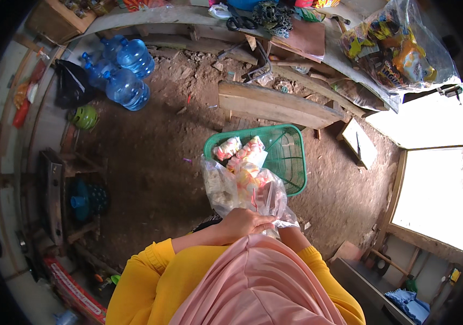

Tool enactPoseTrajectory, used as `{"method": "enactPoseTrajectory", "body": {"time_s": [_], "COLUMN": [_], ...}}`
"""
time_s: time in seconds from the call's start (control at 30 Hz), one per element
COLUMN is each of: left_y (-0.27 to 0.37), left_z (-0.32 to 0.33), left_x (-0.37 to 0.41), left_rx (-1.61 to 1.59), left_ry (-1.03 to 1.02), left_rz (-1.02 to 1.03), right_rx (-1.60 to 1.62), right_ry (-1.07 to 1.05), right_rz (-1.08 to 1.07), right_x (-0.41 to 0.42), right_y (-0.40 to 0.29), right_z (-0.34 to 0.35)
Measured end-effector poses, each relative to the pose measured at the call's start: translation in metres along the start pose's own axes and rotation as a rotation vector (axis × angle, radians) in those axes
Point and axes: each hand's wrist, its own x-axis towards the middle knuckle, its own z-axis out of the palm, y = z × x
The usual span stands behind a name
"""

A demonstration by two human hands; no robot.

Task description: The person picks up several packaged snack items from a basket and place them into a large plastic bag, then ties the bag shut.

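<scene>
A clear plastic bag (219,185) with pale and pink-yellow pieces in it lies across my lap, its upper part over the near side of a green plastic basket (305,162). My left hand (241,222) has its fingers closed on the gathered plastic near my body. My right hand (270,199) reaches inside the clear bag and is seen only through the film, so its grip is unclear. Small filled bags of pink and white pieces (227,148) lie in the basket's left part, beside a white piece of paper or plastic (260,158).
Beyond the basket is a wooden bench (276,105) on the dirt floor. Blue water jugs (127,89), a black bag (73,85) and a green gas cylinder (84,118) stand at upper left. A small wooden stool (361,142) is at right; a shelf (182,18) runs along the top.
</scene>
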Motion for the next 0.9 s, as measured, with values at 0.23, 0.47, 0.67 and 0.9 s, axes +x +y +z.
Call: {"method": "enactPoseTrajectory", "body": {"time_s": [0.23,0.47,0.67,0.9], "left_y": [0.003,-0.002,0.002,-0.001], "left_z": [-0.001,-0.001,-0.004,0.004], "left_x": [0.0,-0.003,-0.001,0.002], "left_rx": [-0.128,-0.008,-0.042,0.012], "left_ry": [-0.085,0.061,0.119,0.059], "left_rz": [0.053,-0.022,-0.04,-0.01], "right_rx": [0.007,-0.005,-0.001,0.004], "right_ry": [0.022,0.036,0.023,0.0], "right_rz": [0.009,0.018,0.03,0.049], "right_x": [0.009,0.015,0.008,0.002], "right_y": [0.003,0.009,0.014,0.016], "right_z": [-0.001,0.0,-0.003,-0.002]}}
